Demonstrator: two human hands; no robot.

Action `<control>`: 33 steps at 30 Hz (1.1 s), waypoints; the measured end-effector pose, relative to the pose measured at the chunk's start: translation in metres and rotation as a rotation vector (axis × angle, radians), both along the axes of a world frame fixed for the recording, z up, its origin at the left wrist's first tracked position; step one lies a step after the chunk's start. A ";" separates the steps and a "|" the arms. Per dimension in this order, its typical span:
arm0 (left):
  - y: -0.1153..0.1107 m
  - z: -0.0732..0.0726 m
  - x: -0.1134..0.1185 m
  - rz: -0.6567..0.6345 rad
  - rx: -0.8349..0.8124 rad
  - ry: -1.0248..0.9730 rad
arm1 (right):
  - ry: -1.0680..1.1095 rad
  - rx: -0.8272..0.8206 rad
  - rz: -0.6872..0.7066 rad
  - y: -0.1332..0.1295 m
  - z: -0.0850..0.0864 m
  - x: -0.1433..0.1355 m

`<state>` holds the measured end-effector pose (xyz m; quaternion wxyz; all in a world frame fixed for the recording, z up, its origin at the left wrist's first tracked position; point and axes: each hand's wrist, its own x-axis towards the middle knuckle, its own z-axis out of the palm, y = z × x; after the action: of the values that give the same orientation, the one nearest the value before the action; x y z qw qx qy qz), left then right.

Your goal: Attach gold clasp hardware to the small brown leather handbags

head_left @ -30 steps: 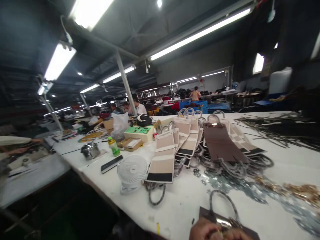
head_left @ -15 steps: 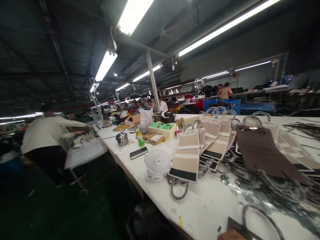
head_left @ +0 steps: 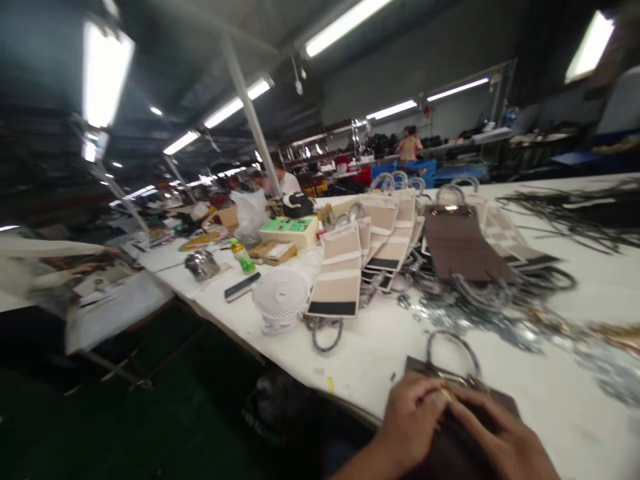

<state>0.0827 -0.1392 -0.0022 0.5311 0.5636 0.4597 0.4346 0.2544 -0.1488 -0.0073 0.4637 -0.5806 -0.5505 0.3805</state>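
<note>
At the table's near edge lies a dark brown bag panel (head_left: 503, 400) with a plastic-wrapped round handle (head_left: 454, 337) standing up from its top. My left hand (head_left: 413, 413) is closed at the panel's top edge, just below the handle, its thumb and fingertips pinched. My right hand (head_left: 500, 430) meets it there, fingers bent over the same spot and closed on the panel. Whatever small part may sit between the fingertips is hidden. Another brown panel with a handle (head_left: 460, 243) lies farther back over a pile of beige bag panels (head_left: 337, 267).
Loose metal fittings in clear plastic (head_left: 480, 320) are spread across the table. To the left stand a white fan (head_left: 281, 297), a phone (head_left: 243, 287), a bottle (head_left: 243, 257) and a green-topped control box (head_left: 290, 230). Black straps (head_left: 575, 207) lie back right. A co-worker's sleeve (head_left: 45, 250) shows at far left.
My view has swung right and down. Both my hands are now in sight together on the brown panel, where earlier only part of one hand showed at the bottom edge.
</note>
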 end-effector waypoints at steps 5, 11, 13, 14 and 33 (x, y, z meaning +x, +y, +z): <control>0.011 0.000 0.005 0.232 0.074 0.058 | 0.079 0.033 -0.067 0.006 0.004 0.001; 0.023 -0.001 -0.001 0.337 0.237 0.492 | 0.133 0.142 -0.029 0.005 0.003 0.005; 0.031 0.002 -0.003 0.258 0.192 0.565 | 0.166 0.151 -0.009 0.003 0.004 0.008; 0.035 0.004 -0.003 0.222 0.169 0.592 | 0.182 0.157 0.005 0.003 0.005 0.009; 0.063 0.037 0.023 0.004 -0.472 -0.375 | -0.104 0.302 -0.196 -0.003 0.017 0.048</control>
<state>0.1054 -0.0764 0.0350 0.7222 0.3336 0.4428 0.4135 0.3020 -0.1515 0.0102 0.5513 -0.5740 -0.5655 0.2160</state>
